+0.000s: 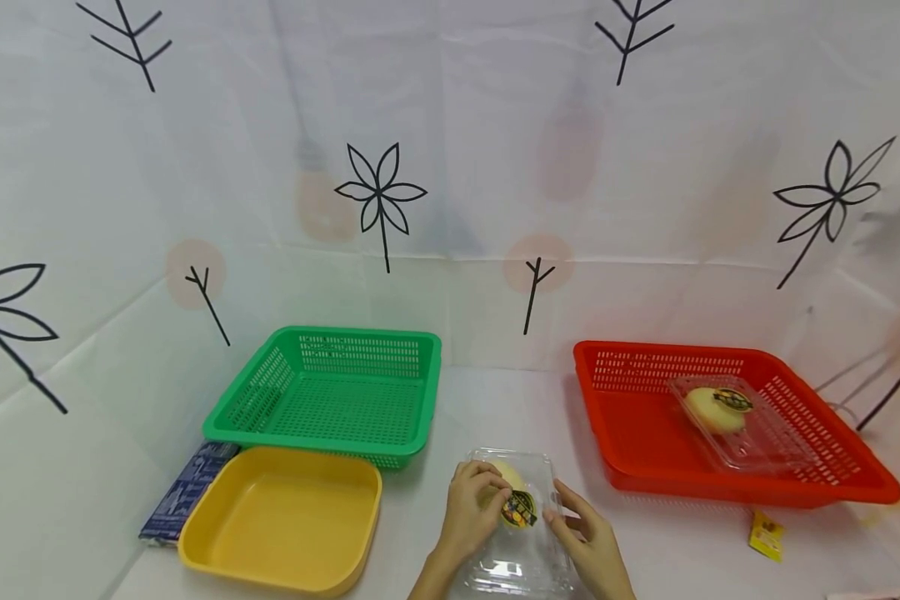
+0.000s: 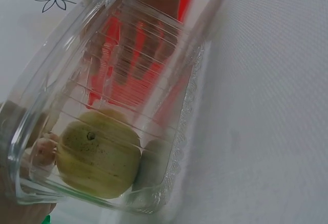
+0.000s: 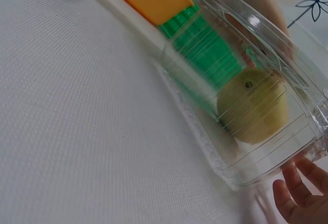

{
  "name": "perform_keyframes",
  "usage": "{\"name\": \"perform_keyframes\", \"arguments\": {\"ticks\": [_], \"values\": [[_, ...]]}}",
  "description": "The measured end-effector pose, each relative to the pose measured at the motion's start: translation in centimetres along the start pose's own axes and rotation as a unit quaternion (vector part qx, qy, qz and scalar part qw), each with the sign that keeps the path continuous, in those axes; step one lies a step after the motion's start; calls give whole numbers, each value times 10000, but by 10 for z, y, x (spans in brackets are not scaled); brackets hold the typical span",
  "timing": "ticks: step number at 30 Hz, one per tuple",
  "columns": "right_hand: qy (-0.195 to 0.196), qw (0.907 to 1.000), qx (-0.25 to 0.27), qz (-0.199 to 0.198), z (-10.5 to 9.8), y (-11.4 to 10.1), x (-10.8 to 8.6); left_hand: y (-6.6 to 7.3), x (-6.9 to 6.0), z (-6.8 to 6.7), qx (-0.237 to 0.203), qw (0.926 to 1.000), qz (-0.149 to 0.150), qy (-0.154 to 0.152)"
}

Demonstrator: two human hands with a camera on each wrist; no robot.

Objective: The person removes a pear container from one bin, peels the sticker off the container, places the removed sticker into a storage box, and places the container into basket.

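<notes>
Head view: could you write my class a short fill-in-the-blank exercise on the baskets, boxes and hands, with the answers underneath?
1. The basket holding a clear box is coloured ____.
2. The basket behind the yellow tray is coloured ____.
3. The colour of the small packet is ____.
4. The hand partly covering the fruit in the nearest box is the person's ____ one.

Missing words: red; green; yellow; left.
</notes>
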State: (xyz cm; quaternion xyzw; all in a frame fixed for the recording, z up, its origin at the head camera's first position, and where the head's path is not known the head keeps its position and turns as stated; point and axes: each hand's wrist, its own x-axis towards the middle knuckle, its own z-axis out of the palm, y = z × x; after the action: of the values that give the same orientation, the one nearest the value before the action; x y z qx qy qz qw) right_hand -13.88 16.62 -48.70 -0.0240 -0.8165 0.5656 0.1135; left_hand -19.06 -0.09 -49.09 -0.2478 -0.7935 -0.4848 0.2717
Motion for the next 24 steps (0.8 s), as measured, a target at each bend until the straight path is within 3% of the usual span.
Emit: {"name": "perform_keyframes", "arguments": {"ticks": [11, 18, 24], "values": [[-50, 9999, 68, 135, 0, 1, 0, 0, 0, -5, -514, 9969, -423, -421], [35, 9999, 145, 67, 1, 1, 0, -4, 0, -7, -910, 9932, -499, -530], [94, 9998, 183, -7, 2, 1, 0, -3, 1, -11, -1423, 9842, -853, -620]]}}
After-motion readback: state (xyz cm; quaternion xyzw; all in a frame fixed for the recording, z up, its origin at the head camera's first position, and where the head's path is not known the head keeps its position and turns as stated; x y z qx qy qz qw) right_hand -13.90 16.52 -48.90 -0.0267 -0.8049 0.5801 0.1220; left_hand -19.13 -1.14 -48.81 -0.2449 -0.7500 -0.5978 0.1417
